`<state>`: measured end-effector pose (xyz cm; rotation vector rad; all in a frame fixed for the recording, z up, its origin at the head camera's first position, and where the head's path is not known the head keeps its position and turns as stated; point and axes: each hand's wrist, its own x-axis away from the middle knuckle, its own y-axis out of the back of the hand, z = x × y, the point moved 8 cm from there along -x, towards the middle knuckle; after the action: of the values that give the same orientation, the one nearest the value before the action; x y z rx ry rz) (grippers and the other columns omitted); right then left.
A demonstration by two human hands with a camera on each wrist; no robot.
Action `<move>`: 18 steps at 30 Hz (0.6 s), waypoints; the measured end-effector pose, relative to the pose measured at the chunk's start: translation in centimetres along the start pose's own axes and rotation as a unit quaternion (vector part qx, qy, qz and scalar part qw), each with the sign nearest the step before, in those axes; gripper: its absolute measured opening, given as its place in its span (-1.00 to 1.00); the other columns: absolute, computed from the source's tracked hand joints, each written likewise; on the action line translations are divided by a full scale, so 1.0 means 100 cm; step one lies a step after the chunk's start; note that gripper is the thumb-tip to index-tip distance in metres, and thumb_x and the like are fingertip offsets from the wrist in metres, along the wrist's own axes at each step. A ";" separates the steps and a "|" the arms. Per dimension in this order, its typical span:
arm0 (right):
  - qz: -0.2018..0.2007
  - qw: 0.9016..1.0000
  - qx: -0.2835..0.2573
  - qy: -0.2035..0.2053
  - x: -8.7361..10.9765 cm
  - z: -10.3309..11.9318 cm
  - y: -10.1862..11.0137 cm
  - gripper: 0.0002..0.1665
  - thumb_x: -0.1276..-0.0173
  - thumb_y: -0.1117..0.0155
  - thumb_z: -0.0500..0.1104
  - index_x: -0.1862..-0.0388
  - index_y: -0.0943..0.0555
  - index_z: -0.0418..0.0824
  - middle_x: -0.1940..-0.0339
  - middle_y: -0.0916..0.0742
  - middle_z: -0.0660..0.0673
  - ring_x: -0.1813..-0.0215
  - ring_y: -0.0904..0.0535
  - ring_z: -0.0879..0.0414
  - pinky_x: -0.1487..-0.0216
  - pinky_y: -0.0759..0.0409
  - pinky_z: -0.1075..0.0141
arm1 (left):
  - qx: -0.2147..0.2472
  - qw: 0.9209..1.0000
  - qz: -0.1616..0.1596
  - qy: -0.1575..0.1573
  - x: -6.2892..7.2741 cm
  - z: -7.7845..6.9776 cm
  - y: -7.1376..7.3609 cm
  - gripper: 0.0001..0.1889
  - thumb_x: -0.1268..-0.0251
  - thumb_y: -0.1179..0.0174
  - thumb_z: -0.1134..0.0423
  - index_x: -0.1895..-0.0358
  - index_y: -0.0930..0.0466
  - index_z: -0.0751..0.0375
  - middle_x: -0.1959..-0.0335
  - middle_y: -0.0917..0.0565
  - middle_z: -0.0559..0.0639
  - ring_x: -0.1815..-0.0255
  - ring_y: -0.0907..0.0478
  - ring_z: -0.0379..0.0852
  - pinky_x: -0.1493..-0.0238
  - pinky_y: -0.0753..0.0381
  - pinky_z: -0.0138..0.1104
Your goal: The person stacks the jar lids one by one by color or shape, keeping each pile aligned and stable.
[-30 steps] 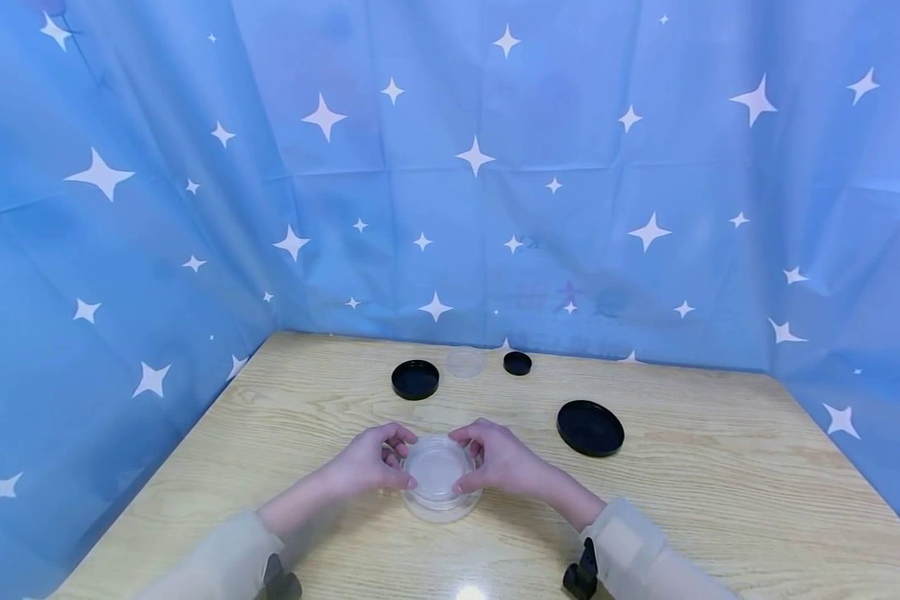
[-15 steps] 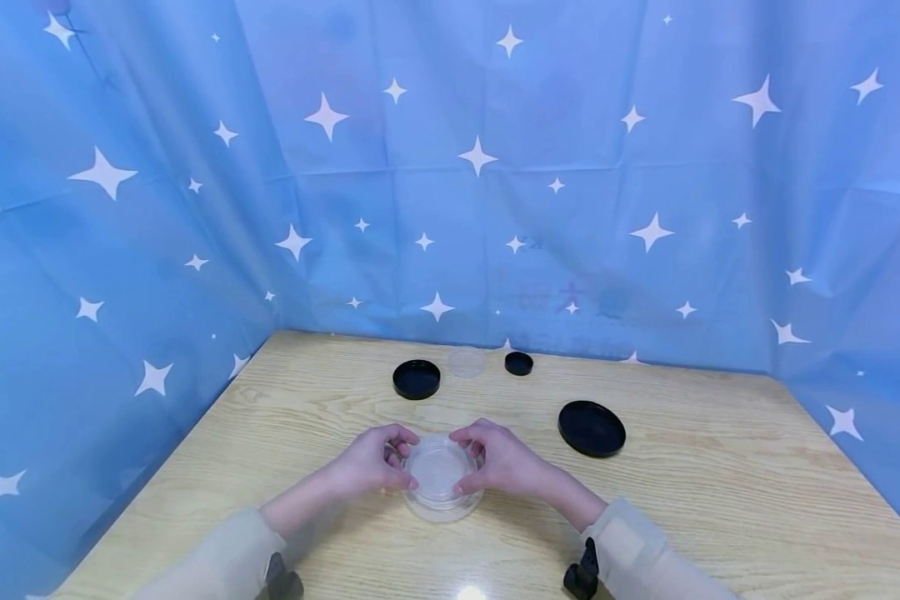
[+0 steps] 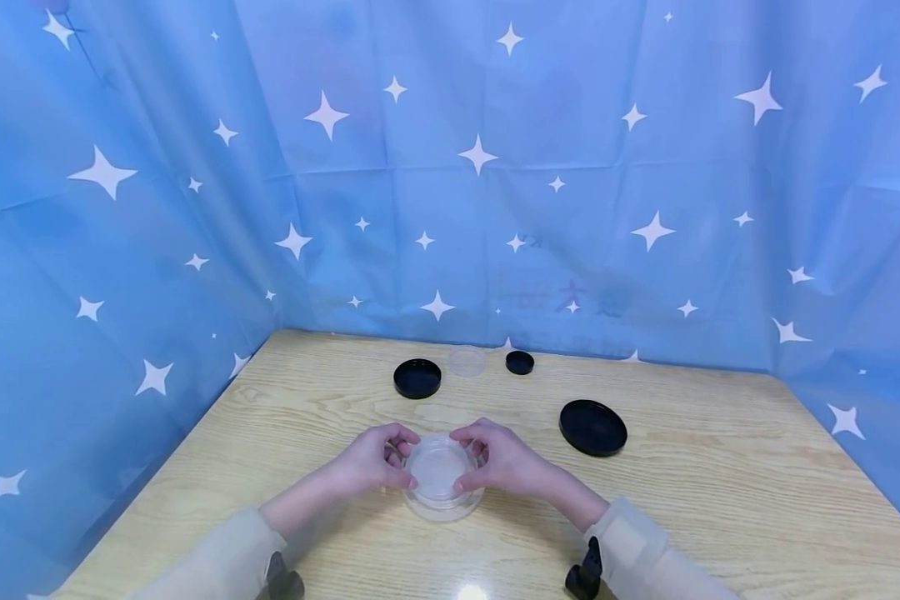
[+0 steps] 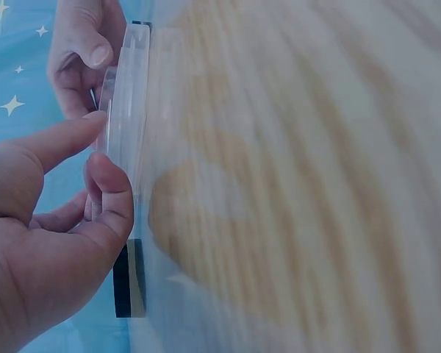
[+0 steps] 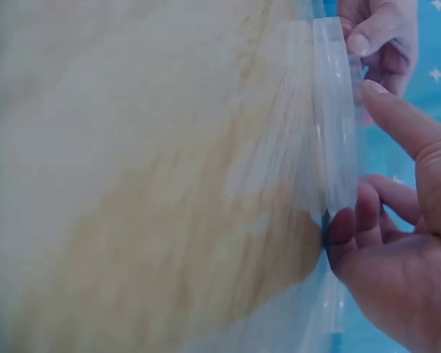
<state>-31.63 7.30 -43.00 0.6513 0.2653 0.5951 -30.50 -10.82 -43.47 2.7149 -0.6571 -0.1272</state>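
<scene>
In the head view, a clear round plastic dish (image 3: 437,468) sits on a wider clear round dish (image 3: 441,512) near the table's front. My left hand (image 3: 375,460) holds the upper dish's left rim with thumb and fingers curled around it. On the opposite side, my right hand (image 3: 504,462) grips the same rim. Seen edge-on in the left wrist view, the wider dish (image 4: 136,95) lies flat on the table, with my left thumb against the smaller one. The right wrist view shows the stack (image 5: 334,118) side-on beside my right fingers.
Behind the hands lie a black round dish (image 3: 417,379), a flat clear disc (image 3: 467,362) and a small black round dish (image 3: 520,362). A larger black round dish (image 3: 593,427) lies to the right on the wooden table (image 3: 720,483). A blue starry curtain (image 3: 450,208) borders the table.
</scene>
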 end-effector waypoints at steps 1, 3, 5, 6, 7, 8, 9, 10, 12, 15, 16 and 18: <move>-0.003 1.000 -0.007 -0.001 0.000 0.000 0.001 -0.23 -0.15 -0.65 -0.14 -0.31 -0.58 -0.33 0.03 -0.61 -0.08 0.08 -0.49 0.04 0.12 -0.54 0.30 | 0.003 1.000 0.000 0.000 0.000 0.001 0.000 -0.40 0.08 -0.48 0.57 -0.13 -0.51 0.53 0.20 -0.51 0.09 0.36 -0.45 -0.14 0.48 -0.47 -0.46; -0.007 1.000 -0.022 -0.003 0.001 -0.001 0.002 -0.24 -0.16 -0.64 -0.16 -0.32 -0.58 -0.33 0.01 -0.61 -0.11 0.08 -0.49 0.03 0.12 -0.54 0.29 | 0.010 1.000 0.000 0.001 -0.001 0.001 0.000 -0.40 0.09 -0.47 0.58 -0.14 -0.51 0.54 0.20 -0.51 0.09 0.36 -0.45 -0.14 0.49 -0.46 -0.46; -0.011 0.999 -0.036 -0.008 0.002 -0.003 0.004 -0.25 -0.18 -0.63 -0.16 -0.32 -0.57 -0.33 -0.02 -0.61 -0.12 0.07 -0.51 0.02 0.12 -0.55 0.29 | 0.016 1.000 0.000 0.004 -0.001 0.002 0.001 -0.39 0.10 -0.47 0.59 -0.14 -0.50 0.54 0.21 -0.50 0.09 0.36 -0.45 -0.14 0.48 -0.46 -0.46; -0.012 0.999 -0.041 -0.011 0.002 -0.004 0.005 -0.25 -0.18 -0.63 -0.16 -0.33 -0.56 -0.33 -0.03 -0.61 -0.13 0.07 -0.51 0.02 0.12 -0.56 0.29 | 0.018 1.000 0.000 0.005 -0.001 0.002 0.001 -0.39 0.10 -0.47 0.59 -0.14 -0.50 0.54 0.21 -0.50 0.09 0.36 -0.45 -0.14 0.47 -0.47 -0.46; -0.013 0.999 -0.048 -0.016 0.002 -0.005 0.006 -0.25 -0.19 -0.62 -0.16 -0.33 -0.56 -0.33 -0.05 -0.60 -0.14 0.07 -0.52 0.02 0.12 -0.58 0.28 | 0.020 1.000 0.001 0.007 -0.001 0.002 0.002 -0.38 0.10 -0.47 0.59 -0.15 -0.49 0.53 0.21 -0.50 0.09 0.36 -0.44 -0.14 0.47 -0.47 -0.46; -0.016 0.998 -0.053 -0.020 0.002 -0.006 0.007 -0.26 -0.20 -0.62 -0.16 -0.34 -0.56 -0.33 -0.06 -0.60 -0.15 0.07 -0.53 0.02 0.13 -0.59 0.28 | 0.020 1.000 0.002 0.007 -0.001 0.001 0.002 -0.37 0.11 -0.47 0.59 -0.16 -0.49 0.53 0.21 -0.51 0.09 0.37 -0.45 -0.14 0.46 -0.47 -0.46; -0.020 0.998 -0.058 -0.026 0.002 -0.007 0.009 -0.26 -0.21 -0.61 -0.16 -0.34 -0.55 -0.32 -0.08 -0.60 -0.16 0.08 -0.54 0.02 0.14 -0.60 0.28 | 0.019 1.000 0.003 0.008 -0.001 0.001 0.003 -0.36 0.10 -0.47 0.58 -0.17 -0.48 0.53 0.21 -0.51 0.10 0.37 -0.44 -0.14 0.46 -0.47 -0.45; -0.025 0.997 -0.063 -0.031 0.001 -0.008 0.011 -0.26 -0.22 -0.60 -0.16 -0.35 -0.55 -0.32 -0.10 -0.60 -0.17 0.08 -0.54 0.03 0.15 -0.61 0.28 | 0.017 1.000 0.002 0.010 0.000 0.000 0.004 -0.35 0.10 -0.47 0.58 -0.18 -0.47 0.53 0.20 -0.51 0.11 0.38 -0.43 -0.14 0.46 -0.46 -0.45; -0.036 0.997 -0.066 -0.035 0.001 -0.009 0.018 -0.25 -0.24 -0.59 -0.16 -0.37 -0.53 -0.33 -0.11 -0.59 -0.21 0.09 -0.55 0.03 0.16 -0.62 0.27 | 0.015 1.000 0.000 0.012 -0.001 -0.002 0.008 -0.32 0.07 -0.47 0.56 -0.22 -0.45 0.52 0.18 -0.51 0.14 0.39 -0.42 -0.14 0.45 -0.47 -0.44; -0.058 0.996 -0.062 -0.030 -0.002 -0.008 0.031 -0.23 -0.27 -0.56 -0.18 -0.40 -0.49 -0.36 -0.13 -0.58 -0.29 0.11 -0.54 0.02 0.14 -0.63 0.25 | 0.016 1.000 -0.005 0.012 -0.007 -0.007 0.015 -0.30 -0.01 -0.48 0.51 -0.29 -0.41 0.50 0.14 -0.48 0.17 0.39 -0.38 -0.13 0.43 -0.48 -0.42; -0.065 0.996 -0.061 -0.028 -0.003 -0.008 0.036 -0.23 -0.27 -0.55 -0.19 -0.41 -0.47 -0.37 -0.13 -0.57 -0.31 0.11 -0.54 0.02 0.13 -0.63 0.23 | 0.018 1.000 -0.007 0.011 -0.010 -0.009 0.018 -0.30 -0.04 -0.48 0.49 -0.30 -0.41 0.49 0.12 -0.47 0.16 0.39 -0.39 -0.13 0.42 -0.49 -0.42; -0.079 0.995 -0.058 -0.028 -0.007 -0.007 0.045 -0.21 -0.28 -0.55 -0.21 -0.43 -0.45 -0.37 -0.14 -0.57 -0.34 0.12 -0.54 0.02 0.11 -0.63 0.21 | 0.024 1.000 -0.012 0.006 -0.018 -0.014 0.024 -0.31 -0.08 -0.47 0.47 -0.32 -0.40 0.46 0.10 -0.46 0.16 0.38 -0.40 -0.13 0.38 -0.53 -0.40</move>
<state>-34.49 10.12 -40.64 0.5295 0.2261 0.4373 -32.84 -11.57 -41.35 2.7676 -0.6312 -0.1018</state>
